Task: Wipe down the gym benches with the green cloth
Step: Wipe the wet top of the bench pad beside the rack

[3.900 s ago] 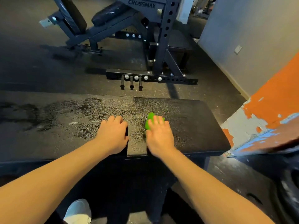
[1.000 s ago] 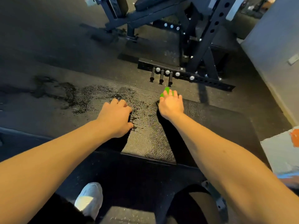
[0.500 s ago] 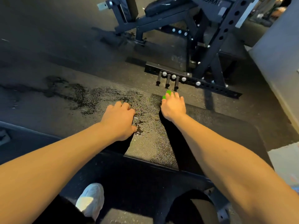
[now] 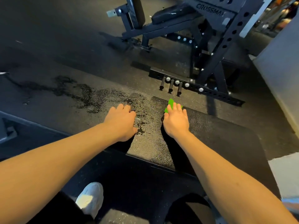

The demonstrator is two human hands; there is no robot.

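The person is wearing black trousers (image 4: 61, 210), which are showing along the near edge as two dark legs, one at the left and one just right of centre. A white trainer (image 4: 90, 198) is covering the one foot in view, near and left of centre, its rounded upper showing faint grey panel lines. The left forearm (image 4: 56, 159) and right forearm (image 4: 218, 167) are showing bare down to the left hand (image 4: 121, 123) and right hand (image 4: 175, 122).

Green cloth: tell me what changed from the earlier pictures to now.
The right hand pushed the green cloth away across the bench, from mid-pad to its far edge, fingers flat on it. The left hand stayed resting on the bench, holding nothing.
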